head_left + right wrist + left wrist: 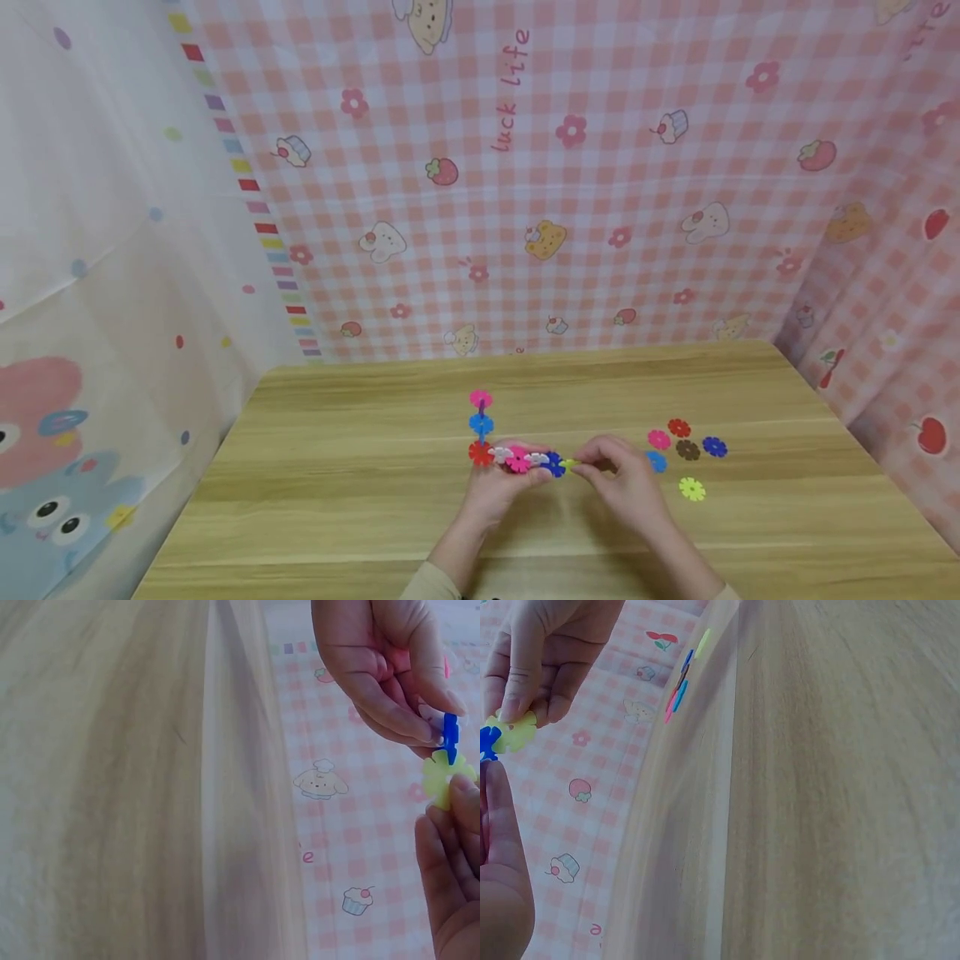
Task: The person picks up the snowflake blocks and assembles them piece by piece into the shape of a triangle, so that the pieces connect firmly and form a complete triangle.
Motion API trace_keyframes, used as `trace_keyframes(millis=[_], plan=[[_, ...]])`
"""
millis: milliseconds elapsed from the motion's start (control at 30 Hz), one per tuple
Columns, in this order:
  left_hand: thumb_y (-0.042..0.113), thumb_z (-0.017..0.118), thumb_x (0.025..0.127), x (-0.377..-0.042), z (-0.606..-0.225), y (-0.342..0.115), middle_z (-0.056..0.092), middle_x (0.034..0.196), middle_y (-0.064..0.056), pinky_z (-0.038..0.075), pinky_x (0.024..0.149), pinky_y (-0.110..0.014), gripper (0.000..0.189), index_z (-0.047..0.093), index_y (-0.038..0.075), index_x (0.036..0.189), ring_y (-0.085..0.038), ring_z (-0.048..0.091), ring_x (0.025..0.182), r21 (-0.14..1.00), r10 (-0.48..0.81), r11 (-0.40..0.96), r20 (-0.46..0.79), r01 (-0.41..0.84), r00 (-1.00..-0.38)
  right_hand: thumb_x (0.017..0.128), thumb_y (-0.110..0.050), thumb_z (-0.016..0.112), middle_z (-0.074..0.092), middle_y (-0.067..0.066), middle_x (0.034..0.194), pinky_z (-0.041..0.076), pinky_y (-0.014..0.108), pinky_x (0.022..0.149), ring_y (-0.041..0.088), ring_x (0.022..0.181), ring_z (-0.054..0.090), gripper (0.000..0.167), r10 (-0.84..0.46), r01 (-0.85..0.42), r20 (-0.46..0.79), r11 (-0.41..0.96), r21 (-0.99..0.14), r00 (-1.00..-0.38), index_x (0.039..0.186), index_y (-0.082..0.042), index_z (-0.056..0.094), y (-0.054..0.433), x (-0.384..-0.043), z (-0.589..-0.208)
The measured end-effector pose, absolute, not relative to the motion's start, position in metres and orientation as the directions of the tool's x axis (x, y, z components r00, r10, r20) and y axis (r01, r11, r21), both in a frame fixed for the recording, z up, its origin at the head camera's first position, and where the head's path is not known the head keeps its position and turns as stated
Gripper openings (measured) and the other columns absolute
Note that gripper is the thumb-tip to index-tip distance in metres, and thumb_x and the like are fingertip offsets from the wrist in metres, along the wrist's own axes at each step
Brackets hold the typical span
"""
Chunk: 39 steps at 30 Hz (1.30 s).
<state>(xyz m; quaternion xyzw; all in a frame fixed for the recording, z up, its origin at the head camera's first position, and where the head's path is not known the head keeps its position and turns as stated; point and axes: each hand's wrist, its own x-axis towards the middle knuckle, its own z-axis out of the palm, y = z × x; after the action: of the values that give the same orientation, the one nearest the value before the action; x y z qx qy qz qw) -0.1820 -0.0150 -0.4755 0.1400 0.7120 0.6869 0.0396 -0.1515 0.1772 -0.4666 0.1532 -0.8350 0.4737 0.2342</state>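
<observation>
My left hand holds a chain of plastic snowflake discs by its right-hand part, thumb near the dark blue disc. Leftward from there run a white disc, a pink disc, another white one and a red disc. From the red one a branch with a light blue disc and a pink disc extends away from me. Between thumb and fingers my right hand pinches a yellow disc, edge against the dark blue disc; how deep their slots mesh cannot be told.
To the right on the wooden table lie several loose discs, among them a brown disc, a red disc and a yellow disc. Behind the table hangs a pink checked cloth; a white curtain hangs at left.
</observation>
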Motion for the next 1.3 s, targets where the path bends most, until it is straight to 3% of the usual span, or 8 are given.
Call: trace_keyframes(millis=[233,467,633,833,1000,1167,1300], plan=[[0.002,0.084,0.074,-0.184,-0.476,-0.015,0.074,0.098,-0.012,0.054,0.08,-0.028,0.032,0.073,-0.005,0.104,-0.017,0.069,0.091,0.989,0.272,-0.049,0.145,0.136,-0.951,0.078,0.007,0.078,0.067,-0.004,0.084,0.056,0.025,0.07,0.009,0.077,0.062,0.021,-0.06,-0.377,0.394,0.449,-0.81,-0.917,0.088,-0.009,0.07,0.178,-0.152,-0.465],[-0.003,0.082,0.075,-0.185,-0.476,-0.021,0.073,0.106,-0.011,0.055,0.085,-0.03,0.04,0.068,-0.008,0.113,-0.017,0.07,0.094,0.985,0.294,-0.138,0.138,0.101,-0.946,0.081,0.006,0.076,0.069,0.006,0.083,0.056,0.025,0.069,0.008,0.076,0.062,0.016,-0.037,-0.371,0.389,0.397,-0.84,-0.921,0.086,-0.007,0.07,0.179,-0.153,-0.468],[-0.014,0.074,0.078,-0.187,-0.479,-0.027,0.073,0.102,-0.016,0.056,0.083,-0.03,0.038,0.064,-0.014,0.115,-0.015,0.07,0.088,0.984,0.306,-0.173,0.087,0.034,-0.948,0.08,0.006,0.076,0.069,0.002,0.083,0.056,0.024,0.068,0.007,0.074,0.061,0.016,0.0,-0.373,0.408,0.408,-0.833,-0.913,0.087,-0.008,0.07,0.186,-0.155,-0.471],[-0.015,0.066,0.082,-0.197,-0.489,-0.044,0.07,0.098,-0.018,0.057,0.08,-0.029,0.031,0.058,-0.022,0.112,-0.015,0.066,0.086,0.99,0.247,-0.13,0.091,0.06,-0.965,0.079,0.008,0.076,0.068,-0.001,0.083,0.056,0.023,0.068,0.006,0.074,0.061,0.019,0.002,-0.4,0.449,0.452,-0.798,-0.894,0.087,-0.008,0.07,0.203,-0.156,-0.473],[-0.007,0.06,0.092,-0.207,-0.485,-0.058,0.066,0.113,-0.029,0.056,0.088,-0.039,0.033,0.056,-0.02,0.122,-0.021,0.067,0.096,0.993,0.238,-0.111,0.068,0.042,-0.969,0.079,0.009,0.075,0.068,-0.002,0.082,0.055,0.022,0.069,0.007,0.076,0.062,0.022,-0.012,-0.414,0.466,0.48,-0.773,-0.885,0.086,-0.011,0.07,0.215,-0.154,-0.474],[0.01,0.057,0.101,-0.215,-0.472,-0.065,0.062,0.12,-0.031,0.051,0.094,-0.049,0.043,0.047,-0.016,0.133,-0.039,0.065,0.106,0.991,0.254,-0.13,0.029,-0.004,-0.967,0.077,0.012,0.076,0.068,-0.001,0.082,0.054,0.02,0.068,0.006,0.076,0.062,0.024,-0.029,-0.447,0.495,0.476,-0.757,-0.869,0.085,-0.01,0.071,0.222,-0.154,-0.476],[0.018,0.059,0.101,-0.217,-0.463,-0.066,0.061,0.123,-0.025,0.052,0.094,-0.046,0.053,0.04,-0.011,0.142,-0.034,0.065,0.106,0.99,0.292,-0.131,-0.018,-0.059,-0.956,0.074,0.014,0.076,0.068,-0.002,0.083,0.054,0.019,0.067,0.005,0.076,0.061,0.027,-0.06,-0.478,0.515,0.475,-0.739,-0.855,0.083,-0.01,0.071,0.224,-0.154,-0.479]])
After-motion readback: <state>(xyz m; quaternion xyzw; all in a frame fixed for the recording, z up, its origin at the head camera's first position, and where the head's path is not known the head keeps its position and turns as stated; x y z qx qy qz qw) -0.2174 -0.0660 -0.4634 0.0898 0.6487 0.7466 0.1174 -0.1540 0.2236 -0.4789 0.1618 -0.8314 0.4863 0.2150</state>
